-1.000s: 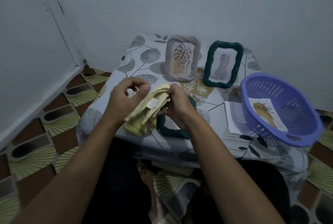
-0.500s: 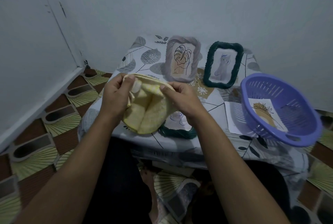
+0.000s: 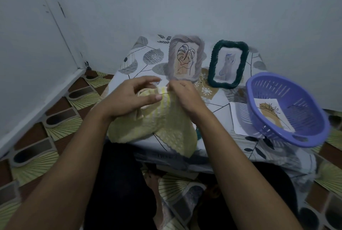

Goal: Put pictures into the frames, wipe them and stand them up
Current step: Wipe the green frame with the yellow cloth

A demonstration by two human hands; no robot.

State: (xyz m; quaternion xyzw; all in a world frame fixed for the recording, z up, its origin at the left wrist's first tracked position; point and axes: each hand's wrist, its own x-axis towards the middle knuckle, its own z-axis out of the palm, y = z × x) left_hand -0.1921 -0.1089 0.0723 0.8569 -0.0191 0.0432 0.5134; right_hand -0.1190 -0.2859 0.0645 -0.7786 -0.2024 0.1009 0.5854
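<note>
Spreading the once-bunched yellow cloth [image 3: 162, 124], pinching its top edge with left hand [image 3: 129, 98] and right hand [image 3: 185, 94]; draping over the flat green frame [image 3: 198, 133], likely wiping next.

Left grip [image 3: 129, 98] and right grip [image 3: 185, 96] close together over the counter [image 3: 140, 59], both on a yellow cloth [image 3: 162, 124]. Right grip pinches its top edge; left thumb lies on a fold, fingers curled above. Cloth hangs below both grips, spread over the counter's near edge. A sliver of dark green frame [image 3: 198, 133] shows under the right wrist. Just beyond the right grip, a grey frame [image 3: 186, 39] stands upright with a leaf drawing; to its right, a green frame [image 3: 230, 42], also upright. Well right of the right grip, a tilted purple basket [image 3: 268, 89] holds a picture [image 3: 272, 115].
</note>
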